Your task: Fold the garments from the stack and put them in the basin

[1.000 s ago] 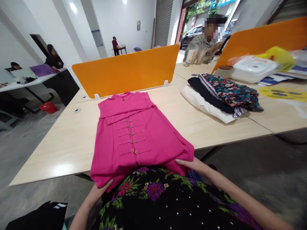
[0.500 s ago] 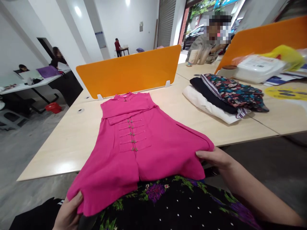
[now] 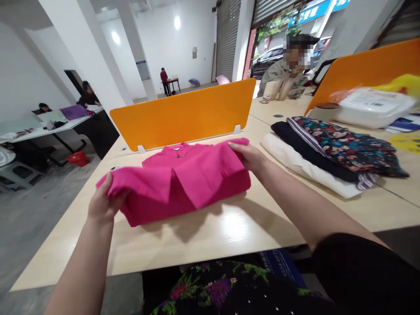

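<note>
A bright pink sleeveless garment lies on the light wood table, its lower half doubled over toward the collar. My left hand pinches the folded hem's left corner, lifted slightly above the table. Over at the fold's far right corner, my right hand grips the other hem corner, close to the orange divider.
A stack of folded clothes, floral on top, sits at the right. Behind it are a white box and a second orange divider. A seated person is across the table; other people are at desks far left.
Both hands have carried the garment's bottom hem up off the table's near edge and forward over its upper half, so the button front is now covered.
</note>
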Motion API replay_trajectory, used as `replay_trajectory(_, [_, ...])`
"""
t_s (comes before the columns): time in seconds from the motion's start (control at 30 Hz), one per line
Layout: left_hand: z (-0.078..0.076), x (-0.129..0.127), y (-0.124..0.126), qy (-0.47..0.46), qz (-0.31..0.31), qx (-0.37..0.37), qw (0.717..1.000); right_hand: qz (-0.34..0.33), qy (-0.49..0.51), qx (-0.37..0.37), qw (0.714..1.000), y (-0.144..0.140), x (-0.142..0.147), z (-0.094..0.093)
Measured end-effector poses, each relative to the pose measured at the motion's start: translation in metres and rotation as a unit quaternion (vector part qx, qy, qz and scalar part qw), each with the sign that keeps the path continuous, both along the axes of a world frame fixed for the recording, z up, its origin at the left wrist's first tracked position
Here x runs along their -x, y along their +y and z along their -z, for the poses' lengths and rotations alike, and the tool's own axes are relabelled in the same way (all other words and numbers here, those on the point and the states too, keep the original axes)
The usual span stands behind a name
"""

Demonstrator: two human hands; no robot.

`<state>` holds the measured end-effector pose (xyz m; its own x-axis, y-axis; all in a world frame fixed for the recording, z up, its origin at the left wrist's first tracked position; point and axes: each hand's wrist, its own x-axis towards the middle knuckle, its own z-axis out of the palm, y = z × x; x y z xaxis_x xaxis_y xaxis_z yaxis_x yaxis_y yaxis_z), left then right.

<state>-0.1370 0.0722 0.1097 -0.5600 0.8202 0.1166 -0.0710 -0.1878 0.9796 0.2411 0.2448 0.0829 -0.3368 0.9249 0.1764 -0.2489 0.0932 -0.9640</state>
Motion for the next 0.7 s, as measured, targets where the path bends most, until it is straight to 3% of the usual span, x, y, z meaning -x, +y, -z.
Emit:
replay_trajectory(0.07, [-0.005,0.015,0.055,-0.021,0.088,-0.037,0.995,0.007,0.024,-0.005,1.000,0.049,0.024,0.002])
replay_trajectory(0.1, [0.000,0.023,0.075,0.002,0.094,-0.003,0.996,0.001,0.007,0.004,1.000,0.069,0.032,0.009])
replay_trajectory(0.17, [0.022,0.036,0.096,0.095,0.021,0.091,0.991,0.028,-0.060,0.007,0.998,0.096,0.042,0.031])
replay_trajectory(0.2, [0.037,0.041,0.098,0.163,-0.023,0.146,0.976,0.058,-0.104,-0.006,0.993,0.102,0.043,0.044])
replay_trajectory(0.3, [0.081,0.044,0.073,0.399,-0.077,0.239,0.882,0.138,-0.230,-0.110,0.957,0.091,0.033,0.080])
replay_trajectory(0.37, [0.102,0.039,0.046,0.535,-0.030,0.215,0.816,0.093,-0.316,-0.211,0.920,0.067,0.021,0.094])
replay_trajectory(0.43, [0.114,0.031,0.025,0.637,0.036,0.165,0.752,-0.008,-0.414,-0.307,0.857,0.041,0.009,0.101])
replay_trajectory(0.5, [0.118,0.025,0.015,0.706,0.069,0.150,0.689,-0.073,-0.506,-0.363,0.779,0.020,0.003,0.102])
replay_trajectory(0.57, [0.117,0.021,0.017,0.750,0.056,0.180,0.634,-0.067,-0.572,-0.382,0.723,0.008,0.004,0.101])
replay_trajectory(0.7, [0.105,0.018,0.019,0.805,0.038,0.234,0.543,-0.014,-0.622,-0.391,0.678,0.000,0.009,0.098])
